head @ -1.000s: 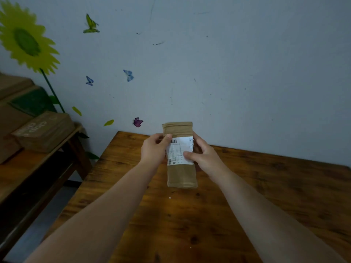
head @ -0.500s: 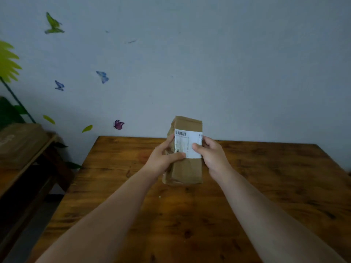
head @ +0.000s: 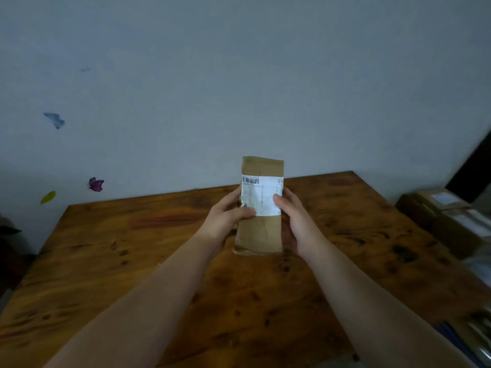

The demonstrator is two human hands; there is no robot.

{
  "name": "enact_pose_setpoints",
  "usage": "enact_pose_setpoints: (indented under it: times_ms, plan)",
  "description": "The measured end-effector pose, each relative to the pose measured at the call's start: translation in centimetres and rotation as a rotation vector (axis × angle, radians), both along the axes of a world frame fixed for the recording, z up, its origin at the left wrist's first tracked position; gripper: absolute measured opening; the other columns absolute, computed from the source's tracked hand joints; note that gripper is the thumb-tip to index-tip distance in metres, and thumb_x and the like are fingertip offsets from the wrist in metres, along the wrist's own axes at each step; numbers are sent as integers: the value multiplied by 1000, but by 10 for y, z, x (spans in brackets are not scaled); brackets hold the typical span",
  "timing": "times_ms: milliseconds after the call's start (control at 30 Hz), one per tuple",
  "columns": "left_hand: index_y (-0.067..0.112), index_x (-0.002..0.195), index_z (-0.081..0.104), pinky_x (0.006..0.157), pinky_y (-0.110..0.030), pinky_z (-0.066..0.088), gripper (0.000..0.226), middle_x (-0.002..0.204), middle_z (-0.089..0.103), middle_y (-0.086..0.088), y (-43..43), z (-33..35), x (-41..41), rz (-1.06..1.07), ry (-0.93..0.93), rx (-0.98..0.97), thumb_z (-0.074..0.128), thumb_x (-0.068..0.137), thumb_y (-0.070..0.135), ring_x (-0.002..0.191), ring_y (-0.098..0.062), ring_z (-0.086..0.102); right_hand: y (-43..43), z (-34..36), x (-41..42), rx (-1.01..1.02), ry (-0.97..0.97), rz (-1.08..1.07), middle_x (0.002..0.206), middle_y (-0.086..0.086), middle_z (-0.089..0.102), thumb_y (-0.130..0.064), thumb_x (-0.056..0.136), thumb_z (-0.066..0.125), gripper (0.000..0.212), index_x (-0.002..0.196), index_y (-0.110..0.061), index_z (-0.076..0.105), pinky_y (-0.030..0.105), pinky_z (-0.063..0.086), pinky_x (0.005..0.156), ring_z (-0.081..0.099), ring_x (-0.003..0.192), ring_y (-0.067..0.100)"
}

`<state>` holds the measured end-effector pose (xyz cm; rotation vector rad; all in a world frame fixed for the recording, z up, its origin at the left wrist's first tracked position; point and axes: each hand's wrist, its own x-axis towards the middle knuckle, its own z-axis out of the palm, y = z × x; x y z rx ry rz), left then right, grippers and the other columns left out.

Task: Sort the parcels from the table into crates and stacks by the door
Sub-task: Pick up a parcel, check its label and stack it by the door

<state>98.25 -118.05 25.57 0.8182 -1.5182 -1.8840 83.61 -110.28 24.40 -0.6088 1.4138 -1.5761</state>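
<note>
Still holding the flat brown paper parcel upright above the middle of the knotty brown wooden tabletop; whether the bottom edge touches the wood, cannot tell. On the left edge, the left hand, thumb laid across the lower corner of the white printed shipping label. On the right edge, the right hand, fingers curled round onto the label. Same two-handed grip as half a second back, parcel now squarer to the camera, barcode at top left.

View swung to the right since then: dark wooden bench on the left gone from sight, far right corner of the tabletop now showing. New on the right, past the tabletop's edge: stacked brown cardboard boxes with pale labels, blurred, and behind them a dark slanted strip, too dim to identify. At lower right, more blurred packaging, unreadable.

On the pale grey wall, shifted leftward: purple butterfly sticker, blue butterfly sticker, green leaf sticker.

Both bare forearms reaching in from the bottom edge, covering part of the tabletop; hands hiding the parcel's side edges at mid-height.
</note>
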Motion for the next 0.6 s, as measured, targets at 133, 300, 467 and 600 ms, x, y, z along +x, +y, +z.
enact_pose_setpoints:
  times_ms: [133, 300, 467, 600]
  plan:
    - [31, 125, 58, 81, -36, 53, 50, 114, 67, 3, 80, -2, -60, -81, -9, 5, 68, 79, 14, 104, -19, 62, 87, 7, -50, -13, 85, -81, 127, 4, 60, -53, 60, 71, 86, 138, -27, 44, 53, 41, 101, 55, 117, 27]
    - [29, 126, 57, 96, -45, 47, 47, 117, 66, 2, 184, -12, -142, -207, -57, 43, 66, 81, 18, 109, -21, 60, 209, -4, -118, 36, 99, -246, 115, 2, 66, -40, 83, 65, 49, 127, -21, 55, 50, 44, 99, 60, 108, 24]
    - [31, 119, 61, 84, -38, 54, 37, 109, 70, 4, 273, -9, -225, -395, -53, 83, 67, 83, 23, 98, -17, 67, 316, -5, -181, 37, 80, -360, 117, 3, 66, -48, 79, 63, 56, 127, -20, 56, 48, 47, 98, 63, 107, 24]
    - [28, 125, 58, 94, -44, 48, 42, 117, 66, 2, 323, -5, -288, -488, -85, 32, 66, 84, 23, 106, -20, 62, 377, -8, -231, 9, 56, -500, 118, 9, 66, -39, 87, 60, 47, 128, -15, 55, 50, 46, 97, 63, 107, 28]
